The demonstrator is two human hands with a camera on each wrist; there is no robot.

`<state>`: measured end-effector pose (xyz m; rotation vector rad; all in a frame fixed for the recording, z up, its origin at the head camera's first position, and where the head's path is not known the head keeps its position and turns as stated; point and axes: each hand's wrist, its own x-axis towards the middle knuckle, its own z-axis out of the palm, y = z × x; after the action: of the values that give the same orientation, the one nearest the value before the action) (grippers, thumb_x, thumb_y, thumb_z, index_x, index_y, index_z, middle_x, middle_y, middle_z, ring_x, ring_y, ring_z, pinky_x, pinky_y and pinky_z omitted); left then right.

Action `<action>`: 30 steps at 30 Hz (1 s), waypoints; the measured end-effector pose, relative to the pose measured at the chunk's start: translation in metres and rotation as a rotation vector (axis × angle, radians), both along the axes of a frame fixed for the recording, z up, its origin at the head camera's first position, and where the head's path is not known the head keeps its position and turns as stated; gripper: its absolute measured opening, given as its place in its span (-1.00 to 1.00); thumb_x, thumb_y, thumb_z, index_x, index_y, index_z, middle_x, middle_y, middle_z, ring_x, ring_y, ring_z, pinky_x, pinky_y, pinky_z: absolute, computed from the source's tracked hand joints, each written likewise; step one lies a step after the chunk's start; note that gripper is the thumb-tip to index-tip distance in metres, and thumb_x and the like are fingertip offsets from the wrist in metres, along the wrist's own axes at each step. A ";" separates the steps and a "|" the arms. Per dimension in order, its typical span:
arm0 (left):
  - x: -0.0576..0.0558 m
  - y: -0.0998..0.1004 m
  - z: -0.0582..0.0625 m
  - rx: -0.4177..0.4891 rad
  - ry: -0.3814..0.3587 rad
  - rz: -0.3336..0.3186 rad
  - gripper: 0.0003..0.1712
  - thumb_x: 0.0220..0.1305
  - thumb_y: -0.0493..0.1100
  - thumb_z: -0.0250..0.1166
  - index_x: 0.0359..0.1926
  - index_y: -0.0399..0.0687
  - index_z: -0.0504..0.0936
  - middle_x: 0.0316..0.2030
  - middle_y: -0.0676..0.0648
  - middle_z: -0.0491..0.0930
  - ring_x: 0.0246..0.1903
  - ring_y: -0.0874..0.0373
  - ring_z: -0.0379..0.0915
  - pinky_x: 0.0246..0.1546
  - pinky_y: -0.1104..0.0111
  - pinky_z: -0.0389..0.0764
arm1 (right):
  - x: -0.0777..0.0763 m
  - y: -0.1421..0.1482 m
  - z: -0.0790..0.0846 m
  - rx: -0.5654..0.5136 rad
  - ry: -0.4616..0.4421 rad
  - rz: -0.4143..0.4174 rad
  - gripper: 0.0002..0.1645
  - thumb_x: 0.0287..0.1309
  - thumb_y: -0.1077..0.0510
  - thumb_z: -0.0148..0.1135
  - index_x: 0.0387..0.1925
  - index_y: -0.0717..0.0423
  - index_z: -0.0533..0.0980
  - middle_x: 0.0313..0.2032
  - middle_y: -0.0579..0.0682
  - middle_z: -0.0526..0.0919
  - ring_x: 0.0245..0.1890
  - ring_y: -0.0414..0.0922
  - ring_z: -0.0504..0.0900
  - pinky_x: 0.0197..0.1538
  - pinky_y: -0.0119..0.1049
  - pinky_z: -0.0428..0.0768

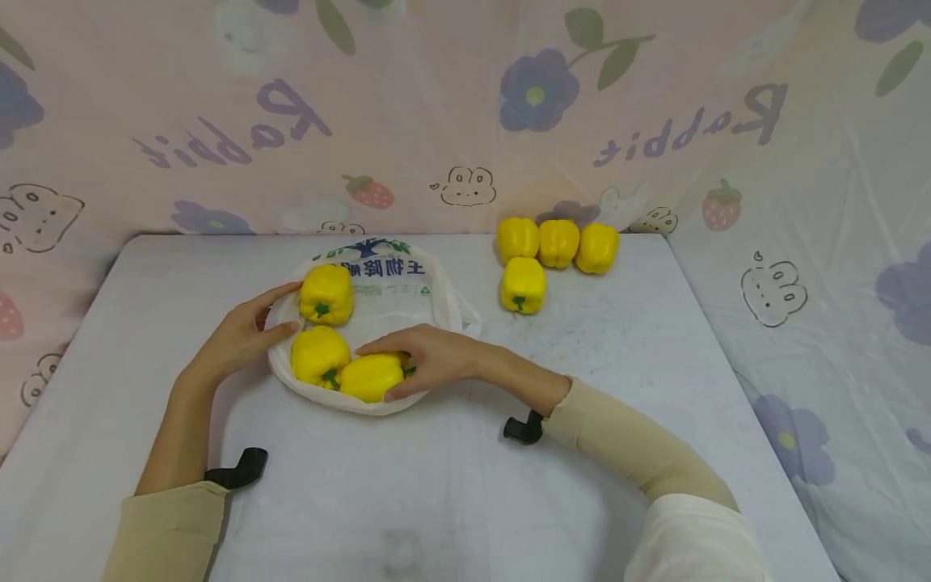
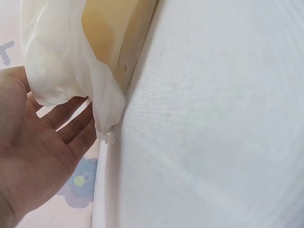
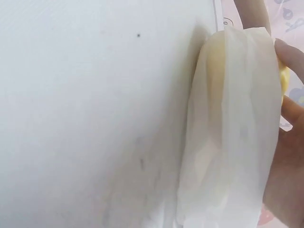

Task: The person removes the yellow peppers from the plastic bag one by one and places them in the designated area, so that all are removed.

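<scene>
A white plastic bag (image 1: 385, 311) with printing lies spread with its mouth wide. Inside it, a yellow bell pepper (image 1: 326, 293) sits toward the back left, and another bell pepper (image 1: 318, 354) sits nearer the front. My left hand (image 1: 243, 331) holds the bag's left rim, thumb and fingers around the edge beside these two; the left wrist view shows the fingers (image 2: 78, 126) partly hidden behind the plastic. At the bag's front right, my right hand (image 1: 432, 356) grips a third bell pepper (image 1: 372, 377), lying on its side. In the right wrist view, the bag's wall (image 3: 232, 133) covers most of it.
Several more yellow bell peppers stand at the back of the white table (image 1: 349, 485): a row along the back edge (image 1: 558, 242) and one in front (image 1: 524, 284). A patterned curtain (image 1: 436, 97) hangs behind. Black wrist-mounted pieces (image 1: 243, 469) sit by both forearms.
</scene>
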<state>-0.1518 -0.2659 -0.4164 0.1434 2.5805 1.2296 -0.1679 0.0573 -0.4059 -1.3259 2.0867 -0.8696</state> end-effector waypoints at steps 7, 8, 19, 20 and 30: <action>0.000 0.000 0.000 -0.013 0.004 -0.001 -0.17 0.39 0.11 0.25 0.56 0.19 0.11 0.52 -0.29 -0.01 0.43 -0.44 -0.10 0.31 -0.36 0.05 | -0.002 0.007 0.005 -0.073 0.010 -0.028 -0.17 0.11 -0.04 0.47 0.39 0.00 0.38 0.26 -0.14 0.51 0.18 -0.30 0.42 0.29 -0.42 0.38; 0.000 0.000 0.000 -0.014 0.005 -0.003 -0.17 0.39 0.12 0.25 0.56 0.18 0.11 0.52 -0.29 0.00 0.43 -0.44 -0.10 0.31 -0.36 0.05 | -0.003 0.008 0.005 -0.085 0.009 -0.036 -0.17 0.11 -0.05 0.47 0.38 0.00 0.38 0.24 -0.15 0.51 0.16 -0.30 0.43 0.27 -0.41 0.39; 0.000 -0.001 -0.001 -0.015 0.011 -0.012 -0.17 0.38 0.12 0.25 0.56 0.18 0.11 0.52 -0.29 0.01 0.43 -0.44 -0.08 0.31 -0.35 0.08 | -0.010 0.030 0.011 -0.183 -0.044 -0.204 -0.19 0.08 -0.03 0.47 0.37 -0.12 0.39 0.27 -0.29 0.48 0.06 -0.27 0.49 0.15 -0.33 0.53; -0.001 -0.001 -0.001 -0.017 0.009 -0.012 -0.17 0.38 0.12 0.25 0.56 0.18 0.11 0.52 -0.29 0.01 0.43 -0.44 -0.08 0.31 -0.35 0.08 | -0.011 0.033 0.012 -0.202 -0.044 -0.218 -0.19 0.08 -0.02 0.48 0.37 -0.11 0.39 0.27 -0.28 0.48 0.06 -0.26 0.49 0.14 -0.31 0.54; -0.003 -0.002 0.001 -0.026 0.001 -0.020 -0.16 0.39 0.13 0.24 0.56 0.18 0.10 0.51 -0.30 0.01 0.41 -0.48 -0.05 0.29 -0.37 0.10 | -0.018 0.056 0.018 -0.308 0.014 -0.305 -0.20 0.08 0.04 0.47 0.36 -0.12 0.40 0.21 -0.17 0.50 0.02 -0.14 0.49 0.03 -0.19 0.58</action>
<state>-0.1547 -0.2679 -0.4154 0.1640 2.5890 1.1886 -0.1857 0.1128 -0.3875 -1.1745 2.2696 -1.3594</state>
